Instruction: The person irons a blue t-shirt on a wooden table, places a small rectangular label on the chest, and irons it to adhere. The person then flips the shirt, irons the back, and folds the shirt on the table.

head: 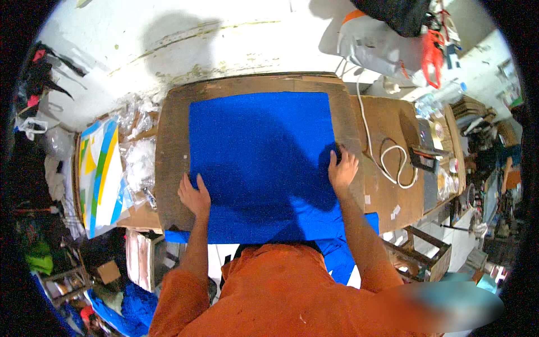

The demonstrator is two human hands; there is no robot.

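A blue fabric piece [261, 139] lies spread over a brown board [172, 126] in the middle of the head view, and blue cloth also hangs over the near edge. My left hand [195, 194] rests at the fabric's left edge, partly on the board, with thumb and fingers apart. At the right edge, my right hand [343, 168] touches the fabric and the board beside it, its thumb spread from the fingers. Neither hand shows anything held. Shadows of my head and arms darken much of the cloth.
To the right, a white cable [370, 147] loops over a wooden table [391, 122], with a dark tool and tape rolls beyond. Clear plastic bags [141, 164] and a coloured printed sheet [99, 172] lie left. A wooden stool [440, 265] stands lower right. A white wall [252, 46] rises behind.
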